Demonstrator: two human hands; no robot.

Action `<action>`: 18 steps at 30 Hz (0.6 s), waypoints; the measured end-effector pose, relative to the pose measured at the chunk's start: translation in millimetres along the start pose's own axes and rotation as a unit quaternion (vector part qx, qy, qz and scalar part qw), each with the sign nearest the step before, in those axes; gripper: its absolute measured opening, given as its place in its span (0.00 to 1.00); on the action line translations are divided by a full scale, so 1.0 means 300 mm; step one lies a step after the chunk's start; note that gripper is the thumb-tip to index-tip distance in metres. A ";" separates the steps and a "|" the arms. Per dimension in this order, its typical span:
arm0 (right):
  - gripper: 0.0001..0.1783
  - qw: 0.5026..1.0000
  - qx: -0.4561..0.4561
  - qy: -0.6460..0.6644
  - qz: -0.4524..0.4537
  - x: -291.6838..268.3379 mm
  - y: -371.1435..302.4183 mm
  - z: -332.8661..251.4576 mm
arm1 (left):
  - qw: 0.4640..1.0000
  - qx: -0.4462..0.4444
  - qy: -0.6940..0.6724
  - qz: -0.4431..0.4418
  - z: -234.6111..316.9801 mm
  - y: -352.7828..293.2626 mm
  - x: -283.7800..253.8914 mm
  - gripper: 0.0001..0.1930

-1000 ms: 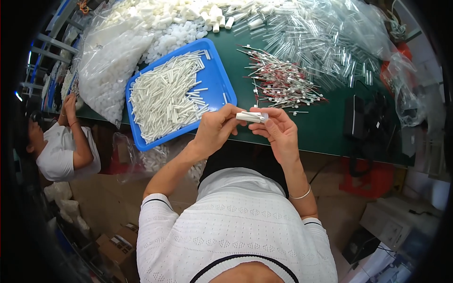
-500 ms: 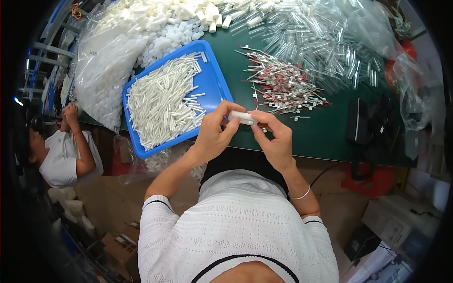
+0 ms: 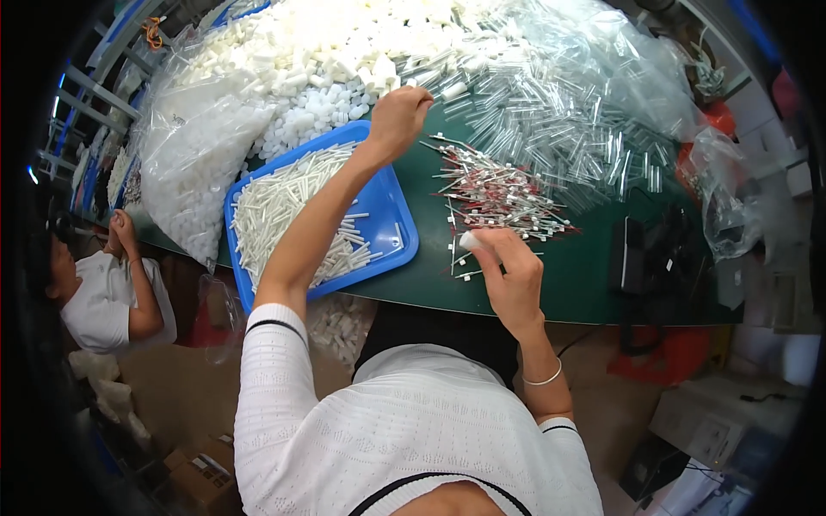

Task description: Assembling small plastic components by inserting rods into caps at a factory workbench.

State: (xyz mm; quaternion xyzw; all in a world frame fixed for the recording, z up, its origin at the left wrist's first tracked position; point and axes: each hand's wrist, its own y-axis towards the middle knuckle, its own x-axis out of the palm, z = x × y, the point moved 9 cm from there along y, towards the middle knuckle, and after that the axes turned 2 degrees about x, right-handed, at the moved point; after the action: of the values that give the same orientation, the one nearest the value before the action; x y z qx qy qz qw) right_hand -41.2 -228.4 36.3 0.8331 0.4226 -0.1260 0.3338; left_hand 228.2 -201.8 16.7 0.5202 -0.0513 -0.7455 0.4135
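Note:
My left hand (image 3: 398, 122) is stretched far forward over the tray's far corner, beside the pile of white foam-like cylinders (image 3: 379, 73). Its fingers are curled closed, and what they hold, if anything, is hidden. Near the table's front edge, my right hand (image 3: 513, 279) pinches a short white cylinder (image 3: 470, 242) between thumb and fingers. Just beyond it lies a heap of thin rods with red wires and small white tags (image 3: 499, 189). Under my left forearm, a blue tray (image 3: 406, 211) holds many slim white sticks (image 3: 288, 193).
Clear tubes (image 3: 568, 129) are heaped at the back right under plastic film. Small white caps (image 3: 314, 120) and a bulging plastic bag (image 3: 185, 172) lie at the back left. A black device (image 3: 630, 256) stands at the right. Another person (image 3: 120, 288) sits at far left.
My hands, together on a white piece before, have parted. The left has moved forward to the white cylinder pile. My right has moved slightly nearer me, still pinching a white cylinder.

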 end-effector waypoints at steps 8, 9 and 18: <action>0.10 0.989 0.107 0.103 0.027 -0.082 -0.064 0.054 | 0.998 -0.027 0.045 -0.045 -0.026 -0.010 0.047 0.12; 0.10 0.986 0.118 0.111 0.034 -0.099 -0.069 0.080 | 0.990 -0.089 -0.070 -0.078 -0.020 -0.060 0.030 0.14; 0.09 0.976 0.073 0.202 -0.042 -0.027 -0.069 0.033 | 0.758 -0.157 -0.543 -0.325 0.421 -0.597 -0.048 0.16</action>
State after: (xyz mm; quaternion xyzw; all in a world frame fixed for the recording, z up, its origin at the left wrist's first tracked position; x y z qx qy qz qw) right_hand -61.7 -231.3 23.8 0.8453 0.5052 0.0007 0.1741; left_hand 25.5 -119.8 -6.2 -0.0581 0.0227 -0.9902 0.1247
